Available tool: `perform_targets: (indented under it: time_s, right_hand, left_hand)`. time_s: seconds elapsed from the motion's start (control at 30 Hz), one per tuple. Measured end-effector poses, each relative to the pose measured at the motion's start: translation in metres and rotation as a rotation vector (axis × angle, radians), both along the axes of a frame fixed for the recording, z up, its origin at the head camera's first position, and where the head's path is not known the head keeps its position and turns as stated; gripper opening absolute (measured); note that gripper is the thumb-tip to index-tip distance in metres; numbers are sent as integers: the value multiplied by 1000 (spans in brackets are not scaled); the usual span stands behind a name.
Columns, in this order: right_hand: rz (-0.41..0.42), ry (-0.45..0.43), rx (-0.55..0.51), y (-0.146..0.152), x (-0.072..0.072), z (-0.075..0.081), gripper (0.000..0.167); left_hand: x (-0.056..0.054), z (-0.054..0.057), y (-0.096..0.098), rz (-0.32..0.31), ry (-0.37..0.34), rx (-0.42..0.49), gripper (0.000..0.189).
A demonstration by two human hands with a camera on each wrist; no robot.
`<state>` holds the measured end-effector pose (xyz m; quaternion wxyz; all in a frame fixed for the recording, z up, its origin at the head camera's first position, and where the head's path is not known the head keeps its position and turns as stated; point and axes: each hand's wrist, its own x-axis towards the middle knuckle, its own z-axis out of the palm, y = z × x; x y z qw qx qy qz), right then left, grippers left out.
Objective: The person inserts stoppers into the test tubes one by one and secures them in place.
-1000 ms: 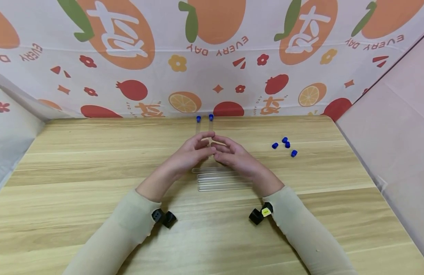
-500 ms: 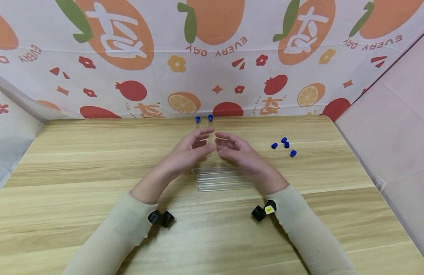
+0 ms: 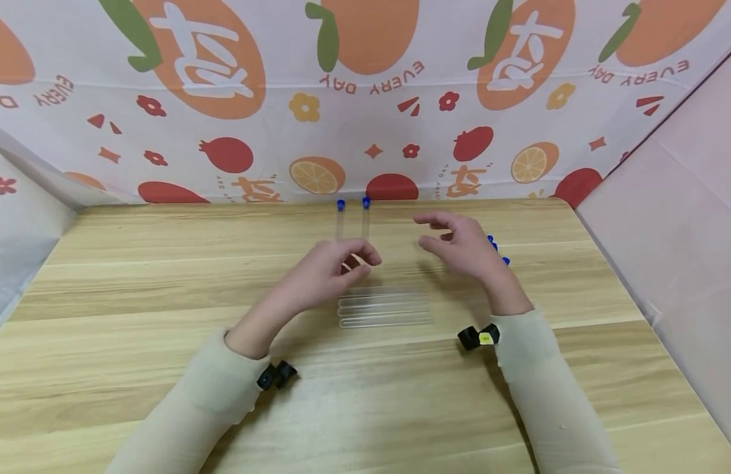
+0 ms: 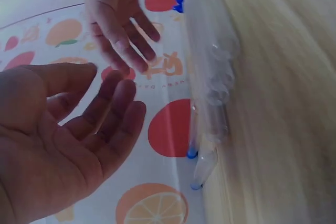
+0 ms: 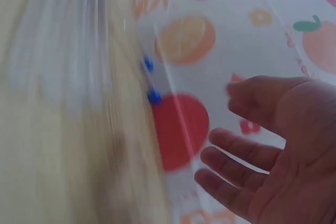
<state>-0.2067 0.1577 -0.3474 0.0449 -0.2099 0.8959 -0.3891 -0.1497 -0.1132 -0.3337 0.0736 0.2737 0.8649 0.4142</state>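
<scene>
My left hand (image 3: 332, 273) hovers with loosely curved fingers just beyond several clear test tubes (image 3: 385, 322), which lie side by side, crosswise on the table. Nothing is between its fingers in the left wrist view, where the palm (image 4: 58, 150) shows. Further right, my right hand (image 3: 462, 247) is raised over the table, fingers apart and holding nothing; the right wrist view shows its palm (image 5: 294, 171) bare. Behind the left hand, two test tubes with blue caps (image 3: 366, 203) lie lengthwise, their near ends hidden by that hand. Loose blue stoppers (image 3: 506, 261) lie beyond the right wrist, partly covered by it.
The wood-grain table (image 3: 134, 276) ends at the back against a fruit-print cloth (image 3: 365, 131). A pale cloth wall (image 3: 685, 217) stands at the right. Small black cameras (image 3: 468, 338) are strapped at both wrists.
The hands, fingertips together at first, have parted. My right hand has moved right, towards the loose stoppers; my left has come slightly nearer, baring more of the two capped tubes.
</scene>
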Motion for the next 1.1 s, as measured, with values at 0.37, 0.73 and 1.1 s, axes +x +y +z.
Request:
perform_targets:
  time_s: [0.37, 0.73, 1.1]
  right_hand:
    - [-25, 100, 489, 41, -14, -3, 36]
    - [-95, -76, 495, 66, -19, -7, 41]
    - [-111, -95, 498, 77, -25, -13, 35]
  left_hand:
    - [2, -7, -5, -70, 200, -441, 22]
    - [1, -5, -7, -74, 202, -552, 11]
    - [-3, -8, -10, -88, 172, -561, 12]
